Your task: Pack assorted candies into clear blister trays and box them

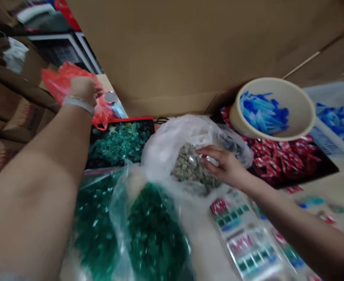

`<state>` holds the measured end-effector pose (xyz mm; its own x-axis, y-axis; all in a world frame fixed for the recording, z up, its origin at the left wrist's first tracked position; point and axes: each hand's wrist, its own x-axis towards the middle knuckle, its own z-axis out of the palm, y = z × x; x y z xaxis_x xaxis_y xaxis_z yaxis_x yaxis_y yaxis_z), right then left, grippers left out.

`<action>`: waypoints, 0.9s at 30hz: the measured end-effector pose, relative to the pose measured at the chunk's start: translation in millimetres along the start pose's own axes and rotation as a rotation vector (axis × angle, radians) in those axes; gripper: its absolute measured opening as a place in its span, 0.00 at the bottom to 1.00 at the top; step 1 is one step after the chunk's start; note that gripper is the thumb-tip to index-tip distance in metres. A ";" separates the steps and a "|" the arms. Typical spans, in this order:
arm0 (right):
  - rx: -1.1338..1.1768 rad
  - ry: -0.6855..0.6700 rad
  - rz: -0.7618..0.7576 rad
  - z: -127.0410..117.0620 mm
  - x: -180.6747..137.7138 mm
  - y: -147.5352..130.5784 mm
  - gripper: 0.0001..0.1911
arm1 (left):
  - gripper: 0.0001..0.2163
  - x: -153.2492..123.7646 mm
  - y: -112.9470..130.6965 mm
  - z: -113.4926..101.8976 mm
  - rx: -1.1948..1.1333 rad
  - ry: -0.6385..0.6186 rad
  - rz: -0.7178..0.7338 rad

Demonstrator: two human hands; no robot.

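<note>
Cardboard wall (174, 50) behind, upper frame. Left hand (84, 89), upper left, fingers curled, gripping red plastic bag (54, 84). Right hand (227, 164), centre, bent over small greenish pieces (186, 173) in whitish bag (160, 150); blurred, cannot tell whether pinching any.

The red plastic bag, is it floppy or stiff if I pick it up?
Probably floppy: the red plastic bag is crumpled into folds. It looks thin and shiny, so it may feel slippery. Any contents are hidden, so I can't judge weight.

Red bag (56, 82); whitish bag (161, 146); cream bucket (300, 111); blue pieces (262, 113), light and dark; white-flecked red packets (283, 160); dark-green pieces (157, 234); brown cardboard (174, 47).
</note>
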<state>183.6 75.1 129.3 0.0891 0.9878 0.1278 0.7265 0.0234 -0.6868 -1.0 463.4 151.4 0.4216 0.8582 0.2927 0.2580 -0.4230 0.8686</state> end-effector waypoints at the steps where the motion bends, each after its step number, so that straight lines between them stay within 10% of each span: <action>1: 0.049 -0.009 0.043 8.9 -24.8 -13.8 0.12 | 0.18 -23.8 18.2 -12.4 -0.002 0.009 -0.064; 6: 0.036 0.027 0.176 77.7 -145.6 -92.1 0.18 | 0.14 -254.1 121.8 -39.4 0.112 0.094 -0.151; 9: -0.114 0.160 0.291 109.7 -201.9 -124.4 0.23 | 0.12 -405.1 138.8 -29.8 0.379 -0.176 -0.152; 12: -0.141 0.235 0.418 120.1 -260.3 -138.7 0.22 | 0.17 -489.2 122.3 -32.1 0.641 -0.574 0.048; 18: -0.249 0.395 0.955 126.7 -462.0 -151.4 0.15 | 0.15 -504.5 108.3 -42.6 0.936 -0.691 0.272; 21: -0.326 0.237 1.359 147.7 -562.8 -150.6 0.17 | 0.16 -503.5 121.2 -33.3 0.949 -0.700 0.418; 27: -0.353 -0.004 1.802 164.6 -643.5 -96.7 0.27 | 0.14 -499.6 135.9 -9.1 1.063 -0.883 0.531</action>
<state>-56.1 -537.5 -4.4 0.8298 -0.2272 -0.5097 -0.1465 -0.9700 0.1940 -184.4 -20.2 126.9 0.9476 0.2526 -0.1956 0.2441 -0.9674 -0.0667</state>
